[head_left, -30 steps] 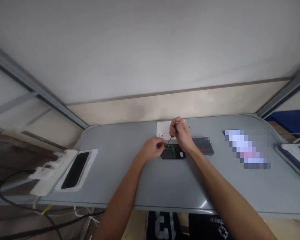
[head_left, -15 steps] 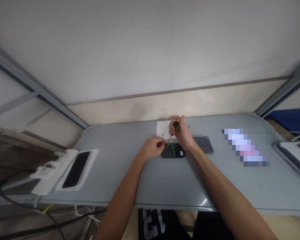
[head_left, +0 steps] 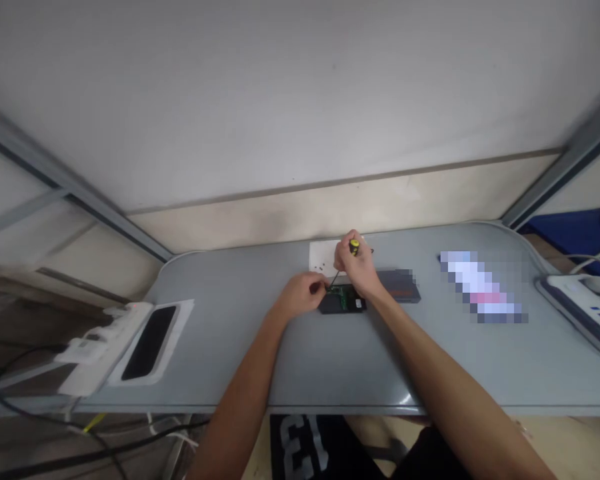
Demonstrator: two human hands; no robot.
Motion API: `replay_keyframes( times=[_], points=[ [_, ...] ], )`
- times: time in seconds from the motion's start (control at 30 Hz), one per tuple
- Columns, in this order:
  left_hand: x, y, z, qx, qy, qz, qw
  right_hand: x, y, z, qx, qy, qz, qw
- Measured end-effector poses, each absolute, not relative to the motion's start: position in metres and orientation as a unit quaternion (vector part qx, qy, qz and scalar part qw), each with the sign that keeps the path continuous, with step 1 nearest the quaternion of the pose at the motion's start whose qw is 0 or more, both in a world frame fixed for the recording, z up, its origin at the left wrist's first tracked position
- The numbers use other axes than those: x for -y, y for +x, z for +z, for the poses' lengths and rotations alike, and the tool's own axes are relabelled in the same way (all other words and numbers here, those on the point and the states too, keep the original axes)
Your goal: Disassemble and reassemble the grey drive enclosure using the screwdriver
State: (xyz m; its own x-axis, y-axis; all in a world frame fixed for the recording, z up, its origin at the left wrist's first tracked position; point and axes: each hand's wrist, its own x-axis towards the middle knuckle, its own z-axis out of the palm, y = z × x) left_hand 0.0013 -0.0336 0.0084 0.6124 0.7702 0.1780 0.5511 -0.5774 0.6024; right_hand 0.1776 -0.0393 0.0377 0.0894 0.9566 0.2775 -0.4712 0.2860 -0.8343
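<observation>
A black device [head_left: 335, 305] with a green circuit board [head_left: 341, 296] showing lies on the grey table. My right hand [head_left: 354, 263] is closed round a screwdriver with a yellow and black handle [head_left: 354, 247], its shaft slanting down to the device's upper left corner. At that corner my left hand [head_left: 305, 294] has its fingers pinched together; whatever they hold is too small to make out. Behind both hands is a white sheet [head_left: 320, 252] with several tiny dark pieces on it. A flat dark grey panel [head_left: 403, 285] rests to the right, partly behind my right wrist.
On the left, a black phone [head_left: 150, 342] lies on white paper beside a white power strip [head_left: 87, 377] with plugs. A pixelated bright screen [head_left: 480, 287] is on the right. Another power strip [head_left: 580, 313] stands at the right edge. A wall rises behind the table.
The view has shifted slightly. My right hand has changed its hold on the screwdriver, with the fingers more curled and the handle more upright. My left hand stays at the device's corner.
</observation>
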Motion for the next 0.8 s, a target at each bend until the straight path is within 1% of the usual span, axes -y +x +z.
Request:
replay_keyframes(
  times=[0.13, 0.4, 0.6, 0.7, 0.8],
  points=[
    [0.0354, 0.0021, 0.0119, -0.389, 0.860, 0.210, 0.254, 0.0384, 0.1753, 0.0376, 0.422, -0.272, 0.548, 0.669],
    [0.0359, 0.0005, 0.0118, -0.375, 0.865, 0.222, 0.247, 0.0439, 0.1820, 0.0342, 0.478, -0.280, 0.549, 0.626],
    [0.0340, 0.0003, 0.0102, -0.377, 0.865, 0.215, 0.253, 0.0410, 0.1755, 0.0361, 0.442, -0.256, 0.551, 0.661],
    [0.0346, 0.0004, 0.0115, -0.375, 0.866, 0.214, 0.254, 0.0439, 0.1738, 0.0401, 0.427, -0.238, 0.574, 0.657],
    [0.0364, 0.0001, 0.0134, -0.376, 0.865, 0.215, 0.255, 0.0465, 0.1752, 0.0407, 0.426, -0.252, 0.570, 0.656]
  ],
)
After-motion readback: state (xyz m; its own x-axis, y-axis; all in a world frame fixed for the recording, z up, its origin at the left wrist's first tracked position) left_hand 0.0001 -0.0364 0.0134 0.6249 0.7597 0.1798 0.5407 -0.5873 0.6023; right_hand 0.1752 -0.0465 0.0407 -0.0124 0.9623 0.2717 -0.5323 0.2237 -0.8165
